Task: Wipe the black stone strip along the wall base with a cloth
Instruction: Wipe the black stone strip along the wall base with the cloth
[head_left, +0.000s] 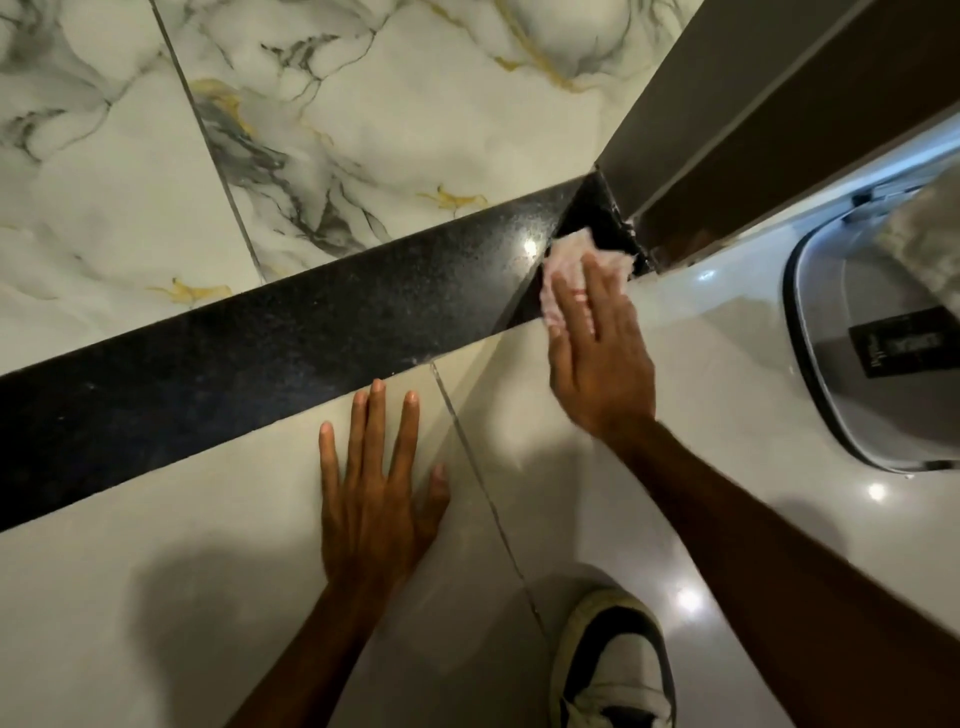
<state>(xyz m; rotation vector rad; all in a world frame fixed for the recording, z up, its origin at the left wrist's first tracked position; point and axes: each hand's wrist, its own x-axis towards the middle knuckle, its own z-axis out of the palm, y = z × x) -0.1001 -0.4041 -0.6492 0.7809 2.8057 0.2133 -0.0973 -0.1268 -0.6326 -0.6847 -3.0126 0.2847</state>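
A black speckled stone strip (291, 343) runs along the base of the marble wall, from lower left up to a corner at upper right. My right hand (597, 353) presses a pale pinkish-white cloth (566, 260) flat against the strip's right end, at the corner. The fingers lie extended over the cloth and it is blurred. My left hand (374, 478) rests flat on the floor tile just below the strip, fingers spread, holding nothing.
White marble wall tiles (363, 104) rise above the strip. A brown side wall (753, 130) meets it at the corner. A grey bin with a dark rim (841, 364) stands at the right. My white and dark shoe (618, 670) sits on the floor tile (156, 597).
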